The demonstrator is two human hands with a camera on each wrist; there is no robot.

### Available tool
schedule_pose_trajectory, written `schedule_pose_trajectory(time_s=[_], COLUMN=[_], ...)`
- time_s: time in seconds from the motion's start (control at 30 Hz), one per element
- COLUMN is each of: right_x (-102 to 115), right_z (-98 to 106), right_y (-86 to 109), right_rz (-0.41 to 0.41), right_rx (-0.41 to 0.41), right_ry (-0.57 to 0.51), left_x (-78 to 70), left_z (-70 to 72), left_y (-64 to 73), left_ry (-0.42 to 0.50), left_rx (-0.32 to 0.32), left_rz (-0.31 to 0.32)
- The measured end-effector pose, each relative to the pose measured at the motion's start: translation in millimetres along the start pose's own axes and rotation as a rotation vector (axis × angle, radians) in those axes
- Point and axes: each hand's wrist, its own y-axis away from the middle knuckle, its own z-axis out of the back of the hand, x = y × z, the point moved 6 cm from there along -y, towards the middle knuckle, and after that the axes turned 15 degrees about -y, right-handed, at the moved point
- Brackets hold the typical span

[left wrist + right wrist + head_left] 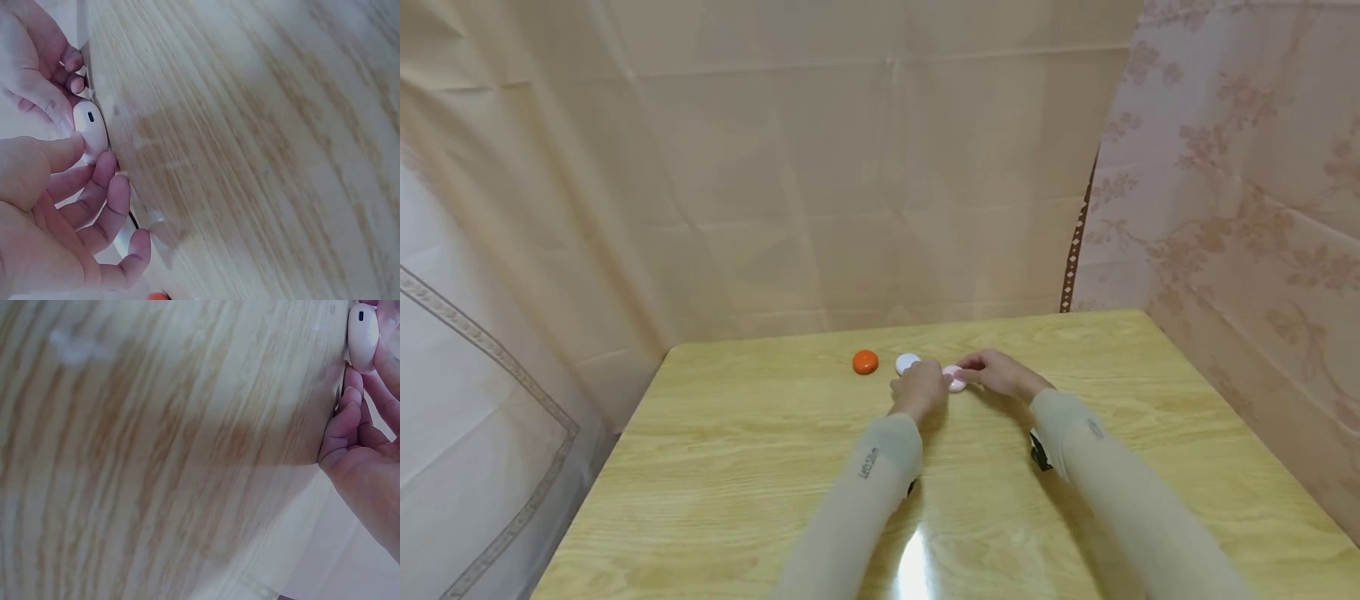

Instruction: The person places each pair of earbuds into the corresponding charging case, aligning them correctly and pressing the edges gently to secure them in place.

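A pale pink, rounded disc-shaped device [955, 380] with a small slot in its side sits between both hands near the table's far side. My left hand [919, 390] pinches its left edge; in the left wrist view the thumb lies on top of the device [92, 132] and a fingertip is at its lower rim. From the other side my right hand [1002, 372] grips it, thumb on the upper face. The right wrist view shows the device [362, 340] low over the wood, other right fingers curled beneath. A white disc [907, 362] lies just beyond the left hand, partly covered by it.
To the left of the white disc lies a glossy orange disc [865, 362]. All of this is on a wood-grain table [737, 467]. A beige curtain [850, 183] hangs behind the far edge, and a floral cloth [1247, 208] hangs on the right.
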Motion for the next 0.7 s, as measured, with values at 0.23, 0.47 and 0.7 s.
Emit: schedule_pose_trajectory(time_s=[0.23, 0.47, 0.7], right_x=[-2.5, -2.2, -3.7], right_z=[1.7, -0.1, -1.3], right_y=[-4.1, -6.5, -3.9], right_rz=[-0.049, -0.009, 0.02], right_rx=[-0.056, -0.08, -0.113], right_ry=[-0.006, -0.05, -0.036], left_x=[4.1, 11.9, 13.0], left_z=[0.1, 2.4, -2.8], left_y=[-5.1, -2.0, -0.7], left_ry=[0.022, 0.145, 0.158], left_rx=[-0.012, -0.033, -0.04], left_rz=[-0.001, 0.039, 0.01])
